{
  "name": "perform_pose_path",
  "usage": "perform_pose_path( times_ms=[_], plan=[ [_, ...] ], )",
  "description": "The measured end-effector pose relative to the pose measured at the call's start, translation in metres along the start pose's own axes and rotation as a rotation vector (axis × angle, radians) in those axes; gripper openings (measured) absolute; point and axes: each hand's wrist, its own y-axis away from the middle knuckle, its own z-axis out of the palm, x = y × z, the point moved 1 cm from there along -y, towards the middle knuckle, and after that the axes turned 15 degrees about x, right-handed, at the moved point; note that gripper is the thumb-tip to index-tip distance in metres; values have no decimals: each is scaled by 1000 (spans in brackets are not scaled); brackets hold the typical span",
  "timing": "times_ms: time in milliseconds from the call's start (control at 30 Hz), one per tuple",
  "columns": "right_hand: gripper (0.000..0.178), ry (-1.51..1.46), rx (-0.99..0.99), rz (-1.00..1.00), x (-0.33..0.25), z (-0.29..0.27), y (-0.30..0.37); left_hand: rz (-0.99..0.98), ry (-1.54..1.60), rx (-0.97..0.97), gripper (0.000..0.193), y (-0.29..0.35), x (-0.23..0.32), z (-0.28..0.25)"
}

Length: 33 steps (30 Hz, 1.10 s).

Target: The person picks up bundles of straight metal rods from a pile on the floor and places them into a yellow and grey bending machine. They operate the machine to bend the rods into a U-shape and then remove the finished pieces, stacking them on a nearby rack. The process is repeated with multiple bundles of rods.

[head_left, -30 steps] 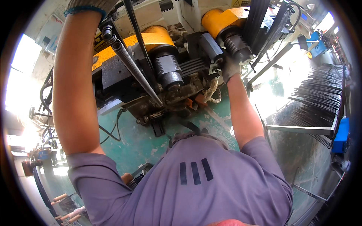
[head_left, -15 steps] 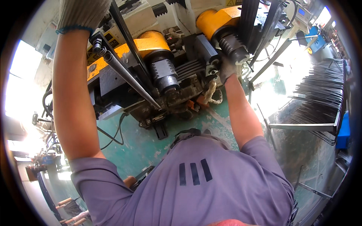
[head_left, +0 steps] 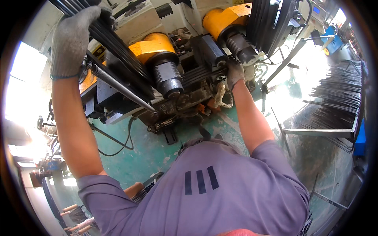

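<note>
My left hand (head_left: 73,41), in a grey knit glove, is closed round the upper part of a bundle of dark metal rods (head_left: 122,51). The bundle slopes down to the right, toward the left black ribbed roller (head_left: 169,74) of a machine. My right hand (head_left: 235,72), gloved too, reaches to the machine's middle, beside a dark block (head_left: 212,49) and below the right ribbed roller (head_left: 240,47). Its fingertips are hidden among dark parts, so its grip does not show. More dark rods (head_left: 267,25) stand up beside the right roller.
Yellow machine arms (head_left: 153,45) hold the rollers. A coil spring and bar (head_left: 122,88) slant below the left rods. Cables (head_left: 128,137) hang near the green floor (head_left: 157,157). At right, a rack (head_left: 319,133) carries many dark bent rods (head_left: 334,94).
My left hand has come down from the top edge and is now round the rods. The left rods show as a wider bundle. My right hand stays in nearly the same place.
</note>
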Motion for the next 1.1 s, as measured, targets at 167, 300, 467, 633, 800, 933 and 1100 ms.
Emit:
perform_pose_path(
  times_ms=[167,300,467,633,800,933,1100],
  plan=[
    [30,-97,-3,172,-17,-6,11,-190,36,-92,42,2,-2,-11],
    [30,-176,-40,214,-9,-1,9,-284,-62,-2,42,5,21,-14],
    [29,-198,-27,219,-7,-7,5,-371,228,-61,40,6,-5,-4],
    [27,-54,-97,73,-15,1,15,-428,175,-53,41,8,1,-19],
    [29,-113,-33,98,-3,-3,5,-349,139,-83,46,3,-4,-12],
    [31,-174,-37,147,-2,-1,7,-406,152,-126,50,1,1,-12],
    [31,-89,-26,74,-19,-2,11,-386,109,-101,47,5,9,-8]
  ],
)
